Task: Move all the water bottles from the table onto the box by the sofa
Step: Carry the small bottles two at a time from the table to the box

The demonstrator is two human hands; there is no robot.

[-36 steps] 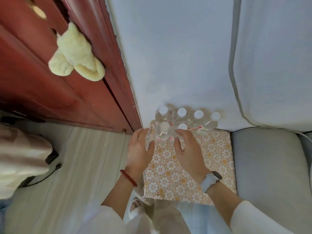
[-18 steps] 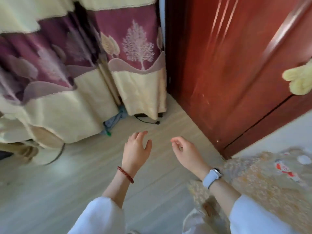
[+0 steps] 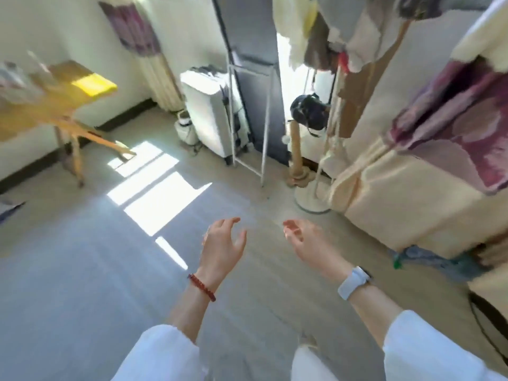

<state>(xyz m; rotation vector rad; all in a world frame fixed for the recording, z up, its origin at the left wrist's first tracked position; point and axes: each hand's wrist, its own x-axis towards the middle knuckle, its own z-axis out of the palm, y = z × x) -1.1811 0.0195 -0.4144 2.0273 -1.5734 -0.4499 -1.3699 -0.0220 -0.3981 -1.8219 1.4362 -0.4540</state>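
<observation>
My left hand (image 3: 224,244) and my right hand (image 3: 305,242) hang empty over the grey floor in the middle of the view, fingers loosely spread. The left wrist wears a red bead bracelet, the right a white watch. A wooden table (image 3: 52,92) stands at the far left, blurred, with a yellow object (image 3: 93,84) on it and some unclear pale shapes at its left end. No water bottle, box or sofa can be made out in this view.
A white appliance (image 3: 209,111) on wheels and a white metal rack (image 3: 248,119) stand ahead by a grey door panel. A coat stand (image 3: 312,199) with hanging clothes and a cream and maroon curtain (image 3: 428,166) fill the right side. Sunlight patches lie on the floor.
A second ago both hands rested at bottles standing on the patterned box by the sofa. They let go, and the view has swung left across the door and curtain toward the room.
</observation>
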